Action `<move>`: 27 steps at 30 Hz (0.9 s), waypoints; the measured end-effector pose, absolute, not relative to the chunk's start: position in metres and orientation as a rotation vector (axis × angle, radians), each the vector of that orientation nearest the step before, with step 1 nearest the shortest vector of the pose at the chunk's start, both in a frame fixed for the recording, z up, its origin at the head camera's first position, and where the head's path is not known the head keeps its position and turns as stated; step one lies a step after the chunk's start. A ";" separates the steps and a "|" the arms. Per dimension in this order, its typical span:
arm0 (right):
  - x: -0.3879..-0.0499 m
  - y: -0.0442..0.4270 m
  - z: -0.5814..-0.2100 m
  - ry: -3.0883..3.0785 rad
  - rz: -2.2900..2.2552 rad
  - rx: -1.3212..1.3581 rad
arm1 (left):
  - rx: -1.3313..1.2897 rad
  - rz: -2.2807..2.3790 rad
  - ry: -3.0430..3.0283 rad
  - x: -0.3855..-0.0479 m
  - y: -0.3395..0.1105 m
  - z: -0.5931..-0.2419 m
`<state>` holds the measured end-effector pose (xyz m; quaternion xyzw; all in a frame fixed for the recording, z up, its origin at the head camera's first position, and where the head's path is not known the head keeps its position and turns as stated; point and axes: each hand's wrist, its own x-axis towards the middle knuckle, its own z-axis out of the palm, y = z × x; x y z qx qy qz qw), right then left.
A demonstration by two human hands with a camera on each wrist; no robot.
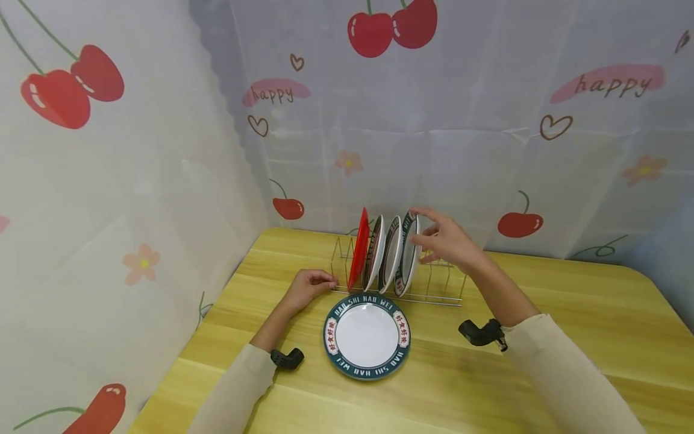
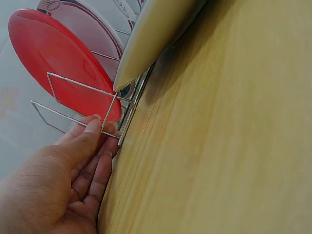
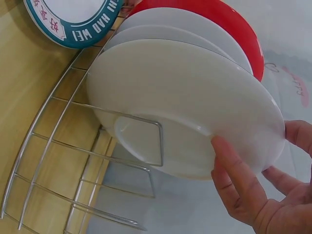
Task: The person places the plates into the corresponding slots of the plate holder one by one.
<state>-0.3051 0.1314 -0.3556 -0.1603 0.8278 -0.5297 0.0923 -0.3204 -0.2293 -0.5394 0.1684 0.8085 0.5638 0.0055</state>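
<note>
Right fingers [image 3: 241, 180] pinch the rightmost plate [image 3: 180, 87] of 4; left fingers [image 2: 87, 142] grip the wire rack [image 1: 434, 299].

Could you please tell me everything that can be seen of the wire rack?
The wire rack looks like thin silvery metal, with long rails and upright bent loops forming slots. It stands on the wood-grained table, just beyond the flat-lying plate. A red plate and three other plates stand on edge in it, and the left hand holds its left end.
</note>
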 end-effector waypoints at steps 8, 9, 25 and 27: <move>-0.295 0.132 -0.368 2.430 -1.628 -0.523 | 0.540 1.734 2.527 -0.321 -0.232 -0.540; -0.293 0.132 -0.370 2.433 -1.633 -0.532 | 0.542 1.734 2.528 -0.321 -0.232 -0.540; -0.260 0.126 -0.404 2.514 -1.723 -0.486 | 0.509 1.745 2.526 -0.320 -0.229 -0.535; -0.252 0.124 -0.410 2.545 -1.708 -0.469 | 0.501 1.734 2.530 -0.320 -0.228 -0.534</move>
